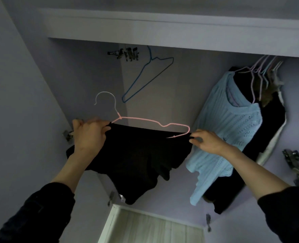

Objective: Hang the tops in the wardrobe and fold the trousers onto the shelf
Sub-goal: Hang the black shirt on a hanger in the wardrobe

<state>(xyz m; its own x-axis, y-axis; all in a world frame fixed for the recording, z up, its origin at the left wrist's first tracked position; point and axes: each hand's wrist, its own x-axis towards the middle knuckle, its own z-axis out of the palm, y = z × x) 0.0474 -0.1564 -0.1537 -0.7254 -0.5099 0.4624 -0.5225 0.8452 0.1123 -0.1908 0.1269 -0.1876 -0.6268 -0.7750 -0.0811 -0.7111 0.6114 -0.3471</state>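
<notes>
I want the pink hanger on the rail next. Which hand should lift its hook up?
Probably the left hand: it grips the black top right at the pink hanger neck, under the hook. The right hand pinches the far shoulder tip.

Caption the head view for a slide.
Both hands, left and right, stretch a black top over a pink hanger before the open wardrobe.

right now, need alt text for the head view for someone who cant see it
Two hands hold a black top on a pink hanger before an open wardrobe: left hand at one shoulder, right hand at the other. A light blue knit top hangs to the right, an empty blue hanger behind.
</notes>
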